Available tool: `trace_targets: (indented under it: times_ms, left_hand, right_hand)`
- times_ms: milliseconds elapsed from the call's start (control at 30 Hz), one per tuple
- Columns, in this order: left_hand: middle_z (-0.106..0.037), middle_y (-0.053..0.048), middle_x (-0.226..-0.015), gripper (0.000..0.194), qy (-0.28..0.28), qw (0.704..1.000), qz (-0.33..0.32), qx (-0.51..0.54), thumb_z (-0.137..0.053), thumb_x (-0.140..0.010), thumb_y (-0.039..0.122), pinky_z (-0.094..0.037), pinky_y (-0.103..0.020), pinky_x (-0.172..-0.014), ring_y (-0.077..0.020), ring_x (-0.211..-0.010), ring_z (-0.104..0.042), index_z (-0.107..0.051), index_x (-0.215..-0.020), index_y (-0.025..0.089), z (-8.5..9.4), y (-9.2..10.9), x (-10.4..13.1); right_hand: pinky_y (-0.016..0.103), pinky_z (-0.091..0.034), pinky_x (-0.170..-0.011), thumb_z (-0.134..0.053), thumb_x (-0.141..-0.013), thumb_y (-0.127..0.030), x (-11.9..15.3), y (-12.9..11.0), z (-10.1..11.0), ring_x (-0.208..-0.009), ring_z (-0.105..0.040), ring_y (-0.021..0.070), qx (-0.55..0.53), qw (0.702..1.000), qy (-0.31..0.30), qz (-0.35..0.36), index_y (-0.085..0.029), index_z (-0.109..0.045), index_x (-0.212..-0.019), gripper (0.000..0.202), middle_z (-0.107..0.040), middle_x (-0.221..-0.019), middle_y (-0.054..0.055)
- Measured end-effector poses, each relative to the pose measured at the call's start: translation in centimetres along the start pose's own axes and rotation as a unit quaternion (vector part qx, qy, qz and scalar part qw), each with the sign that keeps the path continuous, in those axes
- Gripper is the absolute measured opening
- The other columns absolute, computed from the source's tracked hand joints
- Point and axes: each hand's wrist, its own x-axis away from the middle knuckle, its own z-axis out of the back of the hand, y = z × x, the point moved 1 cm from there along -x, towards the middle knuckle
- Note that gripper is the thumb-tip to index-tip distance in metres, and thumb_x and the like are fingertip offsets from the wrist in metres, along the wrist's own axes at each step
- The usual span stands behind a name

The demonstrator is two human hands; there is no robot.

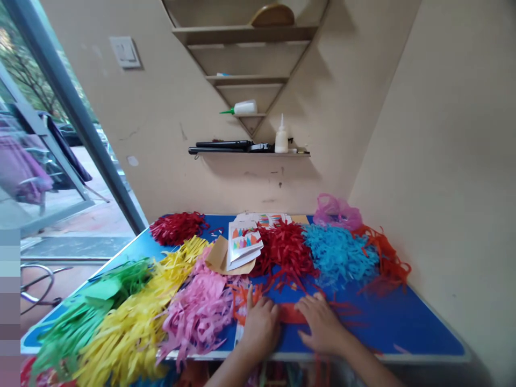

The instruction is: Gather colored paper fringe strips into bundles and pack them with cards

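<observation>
Between my hands, a strip of orange paper (291, 313) with fringed ends lies flat on the blue table (419, 328). My left hand (262, 325) is at its left end, most fingers bent down over the paper and one finger sticking up. Loose orange fringe (242, 301) shows beside that hand. At the strip's right part, my right hand (320, 322) rests palm down, fingers stretched across the paper and thumb apart. Cut orange strands (349, 312) spread out beyond it. Pink fringed paper (201, 306) lies just left of my left hand.
Yellow (129, 322), green (97, 306), red (288, 250) and light blue (342, 255) fringe bundles cover much of the table. Printed cards (244, 244) stand at the back near a pink plastic bag (338, 212). A wall shelf (250, 153) holds a glue bottle (281, 138).
</observation>
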Motion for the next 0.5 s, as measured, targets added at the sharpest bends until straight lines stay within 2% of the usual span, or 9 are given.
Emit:
trace_targets:
  times_ms: [100,233,367,500]
  left_hand:
    - [-0.070,-0.003,-0.085,0.018,0.012,1.000,0.002,0.003,-0.051,-0.091,0.022,-0.005,-0.064,-0.114,-0.0247,-0.101,-0.059,-0.068,-0.085,0.026,0.2,-0.1,-0.1]
    - [-0.071,0.000,-0.087,0.023,0.025,0.999,0.026,0.029,-0.049,-0.094,0.027,-0.016,-0.059,-0.111,-0.0232,-0.100,-0.059,-0.070,-0.084,0.028,0.5,-0.6,-0.3]
    - [-0.071,-0.003,-0.085,0.030,0.025,0.998,0.057,0.025,-0.045,-0.095,0.026,-0.028,-0.054,-0.103,-0.0237,-0.096,-0.059,-0.069,-0.077,0.023,0.3,-1.0,-0.7]
    - [-0.071,-0.006,-0.081,0.030,0.019,0.997,0.070,0.002,-0.048,-0.092,0.027,-0.031,-0.051,-0.099,-0.0253,-0.092,-0.059,-0.068,-0.072,0.021,0.0,-1.1,-1.2]
  right_hand:
    - [0.036,-0.031,-0.089,-0.060,-0.085,-0.028,-0.3,0.4,-0.3,-0.096,-0.057,0.0215,-0.017,1.000,-0.006,-0.025,-0.023,-0.066,-0.089,0.009,-0.067,-0.094,0.002]
    - [0.030,-0.032,-0.084,-0.051,-0.095,-0.026,-1.1,1.4,-0.4,-0.090,-0.060,0.0149,-0.041,0.997,-0.010,-0.066,-0.025,-0.069,-0.078,0.025,-0.069,-0.085,-0.003]
    - [0.030,-0.034,-0.081,-0.055,-0.092,-0.028,-1.7,1.7,-1.0,-0.089,-0.060,0.0161,-0.020,0.993,0.001,-0.118,-0.021,-0.068,-0.073,0.024,-0.068,-0.084,-0.001]
    - [0.029,-0.035,-0.080,-0.061,-0.087,-0.028,-2.2,1.7,-1.2,-0.091,-0.061,0.0174,-0.001,0.989,-0.004,-0.145,-0.021,-0.068,-0.073,0.017,-0.069,-0.086,0.000]
